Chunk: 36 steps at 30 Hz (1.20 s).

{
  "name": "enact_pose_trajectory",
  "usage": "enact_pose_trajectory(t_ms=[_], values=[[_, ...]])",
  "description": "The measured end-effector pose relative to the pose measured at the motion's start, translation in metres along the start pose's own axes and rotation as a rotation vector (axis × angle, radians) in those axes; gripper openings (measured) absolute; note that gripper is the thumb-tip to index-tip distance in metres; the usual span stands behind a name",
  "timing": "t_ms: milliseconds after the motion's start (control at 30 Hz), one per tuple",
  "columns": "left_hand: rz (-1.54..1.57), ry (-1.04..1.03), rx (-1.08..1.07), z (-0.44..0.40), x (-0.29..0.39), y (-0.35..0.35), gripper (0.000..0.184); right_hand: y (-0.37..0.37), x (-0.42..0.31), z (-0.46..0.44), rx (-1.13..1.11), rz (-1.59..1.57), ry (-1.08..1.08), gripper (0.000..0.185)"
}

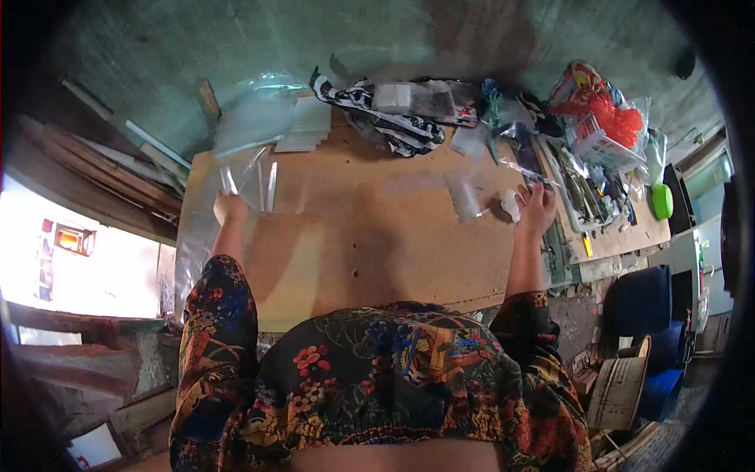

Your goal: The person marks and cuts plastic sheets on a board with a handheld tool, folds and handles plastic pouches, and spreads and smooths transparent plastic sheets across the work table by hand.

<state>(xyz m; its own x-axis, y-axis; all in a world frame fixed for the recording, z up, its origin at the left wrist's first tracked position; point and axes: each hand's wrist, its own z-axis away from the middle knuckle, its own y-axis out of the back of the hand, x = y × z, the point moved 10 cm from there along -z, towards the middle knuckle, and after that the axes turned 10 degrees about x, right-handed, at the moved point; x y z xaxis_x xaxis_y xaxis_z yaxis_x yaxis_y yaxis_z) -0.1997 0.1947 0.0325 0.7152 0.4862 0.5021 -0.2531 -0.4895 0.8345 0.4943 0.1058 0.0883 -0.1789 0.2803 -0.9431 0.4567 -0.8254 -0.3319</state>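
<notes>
Over the wooden board [425, 252], at its left, the left hand [229, 208] grips clear film [252, 179] — best pinched lightly, uncreased; near its right edge, the right hand [535, 211] curls beside a white wad [510, 204] (any hold, I can't tell).

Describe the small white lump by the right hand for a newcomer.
On the big tan tabletop, go to the right side, where the person's right hand is. Just left of that hand sits a small, crumpled-looking white lump. It is opaque and bunched up, unlike the clear, flat plastic piece farther left.
</notes>
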Motion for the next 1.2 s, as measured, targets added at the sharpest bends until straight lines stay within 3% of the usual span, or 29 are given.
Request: enact_pose_trajectory(t_ms=[33, 100, 167, 200, 233, 267, 300, 333, 367, 433, 500, 533, 600, 633, 667, 700, 733, 800, 833, 867, 900, 933, 1000, 1033, 1100, 1133, 1200], values=[[0.004, -0.007, -0.009, 0.002, 0.0, -0.008, 0.034, 0.003, -0.006, 0.005, 0.01, 0.003, 0.006, 0.02], [-0.066, 0.173, 0.016, 0.007, -0.018, -0.017, 0.063, -0.01, -0.014, 0.023, -0.097, 0.01, 0.047, 0.014], [-0.27, -0.048, 0.169, 0.058, 0.074, 0.047, 0.087, -0.02, -0.004, 0.037, -0.17, 0.047, 0.033, 0.013], [-0.18, -0.176, 0.126, 0.076, 0.102, 0.036, 0.087, -0.035, 0.001, 0.05, -0.284, 0.127, 0.08, 0.013], [0.018, -0.389, -0.1, 0.108, 0.144, 0.022, 0.088, -0.051, 0.006, 0.069, -0.4, 0.208, 0.128, 0.013], [0.233, -0.47, -0.505, 0.144, 0.172, -0.002, 0.088, -0.07, 0.0, 0.096, -0.48, 0.267, 0.111, 0.012], [0.4, -0.561, -0.733, 0.185, 0.189, -0.033, 0.088, -0.087, -0.011, 0.126, -0.563, 0.323, 0.097, 0.012], [0.492, -0.67, -0.769, 0.219, 0.225, -0.007, 0.087, -0.105, -0.016, 0.154, -0.732, 0.236, 0.015, 0.01], [0.563, -0.649, -0.749, 0.233, 0.238, -0.012, 0.087, -0.118, -0.017, 0.179, -0.899, 0.147, -0.071, 0.008], [0.633, -0.63, -0.723, 0.237, 0.242, -0.015, 0.087, -0.127, -0.026, 0.201, -1.038, 0.069, 0.02, 0.008], [1.171, -0.298, -1.155, 0.252, 0.245, -0.021, 0.074, -0.13, -0.04, 0.213, -1.17, -0.007, 0.109, 0.008], [1.171, -0.298, -1.153, 0.252, 0.244, -0.023, 0.074, -0.128, -0.041, 0.213, -1.213, 0.093, 0.148, 0.008], [0.607, -1.018, -0.71, 0.262, 0.252, -0.005, 0.048, -0.124, -0.048, 0.214, -1.252, 0.195, 0.183, 0.01], [0.605, -1.016, -0.712, 0.266, 0.251, -0.003, 0.048, -0.122, -0.051, 0.215, -1.264, 0.196, 0.138, 0.01], [0.583, -0.968, -0.536, 0.259, 0.247, 0.007, 0.038, -0.12, -0.05, 0.216, -1.273, 0.196, 0.093, 0.01], [0.56, -0.917, -0.362, 0.251, 0.243, 0.018, 0.028, -0.119, -0.047, 0.216, -1.271, 0.195, 0.091, 0.01], [0.559, -0.916, -0.366, 0.249, 0.24, 0.013, 0.028, -0.117, -0.045, 0.207, -1.189, 0.076, 0.033, 0.009], [0.627, -0.964, 0.004, 0.231, 0.226, 0.029, 0.019, -0.114, -0.037, 0.192, -1.11, -0.04, -0.027, 0.009], [0.623, -0.96, 0.006, 0.225, 0.229, 0.043, 0.019, -0.102, -0.036, 0.159, -0.868, -0.028, 0.011, 0.009], [0.757, -0.506, -0.293, 0.195, 0.211, 0.027, 0.015, -0.086, -0.034, 0.132, -0.625, -0.015, 0.047, 0.009], [0.853, -0.033, -0.574, 0.189, 0.188, 0.004, 0.012, -0.085, -0.029, 0.13, -0.628, -0.015, 0.04, 0.009], [0.848, -0.032, -0.576, 0.184, 0.187, 0.007, 0.012, -0.076, -0.015, 0.121, -0.526, 0.052, -0.036, 0.01], [0.682, -0.533, -0.497, 0.185, 0.217, 0.027, 0.017, -0.052, 0.016, 0.108, -0.391, 0.08, -0.178, 0.014], [0.677, -0.53, -0.506, 0.177, 0.216, 0.029, 0.017, -0.044, 0.029, 0.107, -0.385, 0.086, -0.184, 0.014], [0.43, -0.691, -0.917, 0.196, 0.217, 0.004, 0.02, -0.019, 0.071, 0.108, -0.308, 0.074, -0.387, 0.014], [0.425, -0.687, -0.925, 0.191, 0.213, -0.001, 0.02, -0.008, 0.082, 0.106, -0.303, 0.079, -0.394, 0.014], [0.176, -0.762, -1.035, 0.196, 0.19, -0.028, 0.024, 0.038, 0.11, 0.096, -0.072, 0.071, -0.492, 0.015]])
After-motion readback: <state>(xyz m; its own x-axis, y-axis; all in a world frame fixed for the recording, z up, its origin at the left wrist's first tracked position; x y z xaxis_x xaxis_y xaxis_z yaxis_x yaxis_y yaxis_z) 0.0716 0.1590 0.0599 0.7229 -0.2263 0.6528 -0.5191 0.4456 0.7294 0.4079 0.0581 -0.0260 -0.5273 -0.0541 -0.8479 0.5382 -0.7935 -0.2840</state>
